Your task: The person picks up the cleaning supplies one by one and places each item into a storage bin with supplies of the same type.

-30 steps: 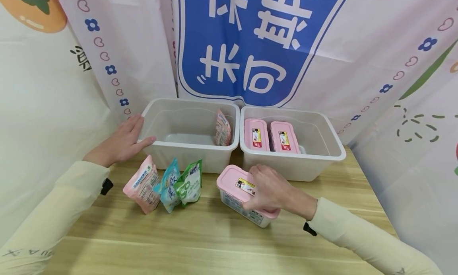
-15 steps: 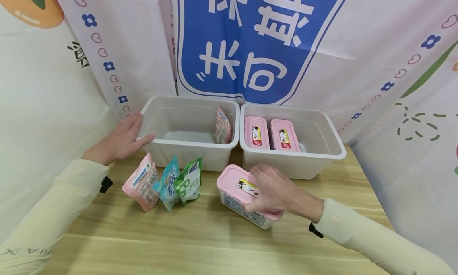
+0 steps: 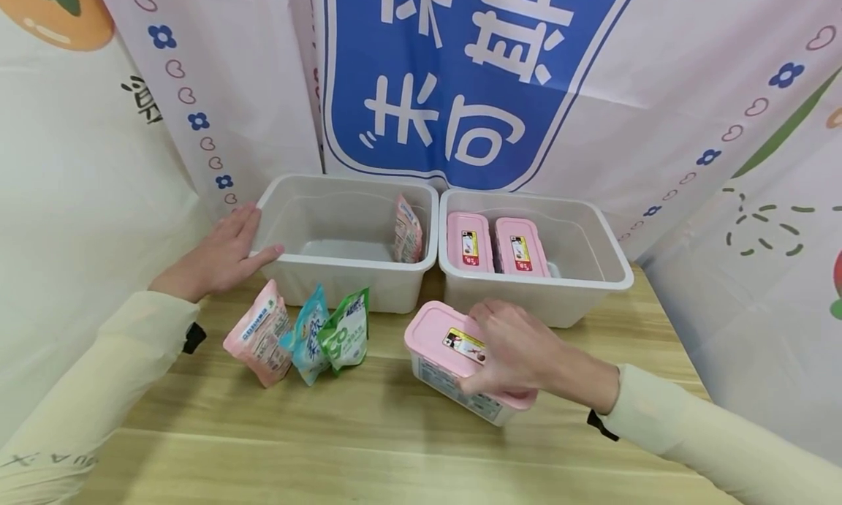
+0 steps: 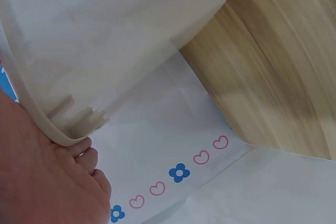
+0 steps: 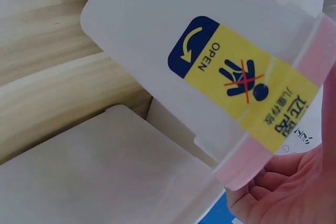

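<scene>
My right hand (image 3: 516, 348) grips a pink-lidded plastic box (image 3: 434, 337) from above, thumb on the near side and fingers over the far side. In the right wrist view the box (image 5: 157, 40) shows a yellow OPEN label across its end. My left hand (image 3: 213, 253) rests on the left corner of the left grey bin (image 3: 349, 275), its thumb stretched along the front rim; the left wrist view shows its fingers at the bin's rim. In front of that bin stand a pink pouch (image 3: 263, 337), a blue pouch (image 3: 309, 337) and a green pouch (image 3: 347, 333), close together.
The right grey bin (image 3: 572, 297) holds two pink-lidded boxes (image 3: 469, 245) side by side at its left. One pink pouch (image 3: 408, 231) stands inside the left bin against its right wall. Printed cloth (image 3: 592, 125) hangs behind the bins, above the wooden table (image 3: 296, 446).
My right hand has shifted slightly right and toward me with the pink-lidded box in its grip. My left hand stays at the bin's corner; the pouches have not moved.
</scene>
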A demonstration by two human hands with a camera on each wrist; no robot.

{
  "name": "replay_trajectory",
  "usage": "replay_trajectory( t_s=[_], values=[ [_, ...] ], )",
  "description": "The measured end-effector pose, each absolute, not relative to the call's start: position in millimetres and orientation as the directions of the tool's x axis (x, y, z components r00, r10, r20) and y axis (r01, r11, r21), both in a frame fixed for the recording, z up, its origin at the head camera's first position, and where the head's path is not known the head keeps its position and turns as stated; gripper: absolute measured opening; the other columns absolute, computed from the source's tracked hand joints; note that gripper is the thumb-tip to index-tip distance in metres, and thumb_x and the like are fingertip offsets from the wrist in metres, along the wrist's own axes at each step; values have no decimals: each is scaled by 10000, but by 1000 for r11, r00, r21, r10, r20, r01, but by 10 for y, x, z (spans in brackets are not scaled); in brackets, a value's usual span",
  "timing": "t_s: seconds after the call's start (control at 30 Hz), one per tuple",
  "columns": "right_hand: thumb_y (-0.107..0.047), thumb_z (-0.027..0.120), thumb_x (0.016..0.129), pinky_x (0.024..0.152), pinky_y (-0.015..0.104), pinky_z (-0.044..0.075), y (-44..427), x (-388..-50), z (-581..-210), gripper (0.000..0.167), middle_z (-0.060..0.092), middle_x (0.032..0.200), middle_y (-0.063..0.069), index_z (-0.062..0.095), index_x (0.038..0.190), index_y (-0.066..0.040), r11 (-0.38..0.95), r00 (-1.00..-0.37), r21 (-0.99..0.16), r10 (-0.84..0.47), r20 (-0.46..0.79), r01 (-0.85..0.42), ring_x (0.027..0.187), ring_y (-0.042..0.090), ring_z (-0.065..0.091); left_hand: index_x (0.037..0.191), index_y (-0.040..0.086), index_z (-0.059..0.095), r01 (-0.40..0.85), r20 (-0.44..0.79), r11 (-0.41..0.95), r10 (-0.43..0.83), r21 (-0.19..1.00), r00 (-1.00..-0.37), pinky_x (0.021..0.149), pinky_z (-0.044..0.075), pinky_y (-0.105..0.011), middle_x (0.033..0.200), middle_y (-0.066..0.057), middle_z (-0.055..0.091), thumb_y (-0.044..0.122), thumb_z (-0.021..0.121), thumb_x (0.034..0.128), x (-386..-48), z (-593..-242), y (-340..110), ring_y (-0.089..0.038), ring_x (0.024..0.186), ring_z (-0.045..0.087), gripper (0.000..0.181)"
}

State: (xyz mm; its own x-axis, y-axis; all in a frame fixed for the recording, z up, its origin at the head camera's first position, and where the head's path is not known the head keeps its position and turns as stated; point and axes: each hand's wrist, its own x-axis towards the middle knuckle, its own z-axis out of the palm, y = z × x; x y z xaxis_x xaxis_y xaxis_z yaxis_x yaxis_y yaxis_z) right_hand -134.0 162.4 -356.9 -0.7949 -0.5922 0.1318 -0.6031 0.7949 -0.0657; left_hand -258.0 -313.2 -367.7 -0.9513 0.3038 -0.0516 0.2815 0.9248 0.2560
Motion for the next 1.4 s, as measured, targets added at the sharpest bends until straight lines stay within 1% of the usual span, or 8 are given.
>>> replay_trajectory(
  t_s=[0.17, 0.4, 0.73, 0.83, 0.93, 1.07, 1.23, 1.4],
  values=[
    [-614, 845, 611, 695, 292, 556, 1657, -1281, -3475, 751, 646, 934, 14, 658, 1086, -63, 800, -799, -62, -588, 125, -597, 789, 127, 576, 1643, -85, -53, 277, -49, 925, 299, 261, -953, 1307, 20, -681, 1732, -308, -129, 611, 355, 1090, -2573, -3686, -3129, -531, 1615, -59, 978],
    [-587, 856, 592, 656, 262, 522, 1721, -1217, -3351, 766, 632, 901, -11, 661, 1103, -51, 814, -819, -97, -562, 119, -573, 759, 113, 569, 1642, -97, -35, 284, -39, 922, 305, 263, -952, 1309, 24, -683, 1731, -327, -96, 602, 364, 1090, -2580, -3686, -3123, -540, 1613, -33, 977],
    [-540, 874, 594, 539, 208, 414, 1849, -1170, -3150, 690, 576, 818, -49, 659, 1054, -72, 849, -863, -156, -497, 93, -506, 694, 96, 530, 1640, -84, -69, 280, -60, 926, 304, 254, -951, 1309, 7, -676, 1730, -302, -150, 624, 341, 1088, -2612, -3709, -3116, -527, 1614, -79, 987],
    [-541, 882, 605, 536, 211, 414, 1885, -1161, -3080, 686, 571, 817, -47, 656, 1057, -77, 853, -868, -157, -489, 91, -497, 689, 93, 528, 1640, -84, -68, 277, -59, 927, 301, 255, -952, 1306, 8, -682, 1729, -299, -158, 623, 342, 1088, -2606, -3709, -3121, -529, 1612, -84, 987],
    [-539, 886, 617, 569, 219, 429, 1920, -1149, -3011, 679, 579, 831, -44, 661, 1067, -81, 857, -871, -153, -483, 95, -492, 712, 96, 538, 1639, -85, -69, 274, -60, 927, 298, 256, -953, 1304, 5, -684, 1727, -299, -160, 626, 340, 1087, -2601, -3703, -3121, -527, 1612, -90, 989],
    [-553, 877, 636, 604, 218, 447, 1964, -1132, -2932, 712, 604, 868, -41, 674, 1127, -79, 869, -881, -145, -464, 94, -473, 752, 100, 559, 1638, -86, -73, 271, -64, 927, 297, 259, -953, 1305, -1, -682, 1727, -301, -159, 625, 340, 1088, -2597, -3694, -3118, -526, 1612, -94, 989],
    [-578, 877, 638, 579, 216, 451, 2007, -1123, -2818, 732, 622, 841, -28, 692, 1117, -57, 879, -889, -137, -443, 118, -456, 720, 103, 568, 1639, -79, -79, 266, -69, 926, 294, 268, -953, 1304, -3, -686, 1727, -292, -172, 621, 350, 1088, -2587, -3694, -3126, -524, 1612, -102, 989],
    [-607, 871, 659, 532, 233, 435, 2045, -1121, -2662, 729, 616, 817, -10, 677, 1099, -59, 905, -915, -138, -390, 101, -401, 662, 108, 561, 1640, -78, -77, 281, -52, 924, 304, 258, -951, 1306, 4, -683, 1728, -299, -158, 608, 344, 1093, -2602, -3701, -3130, -530, 1612, -84, 974]
  ],
)
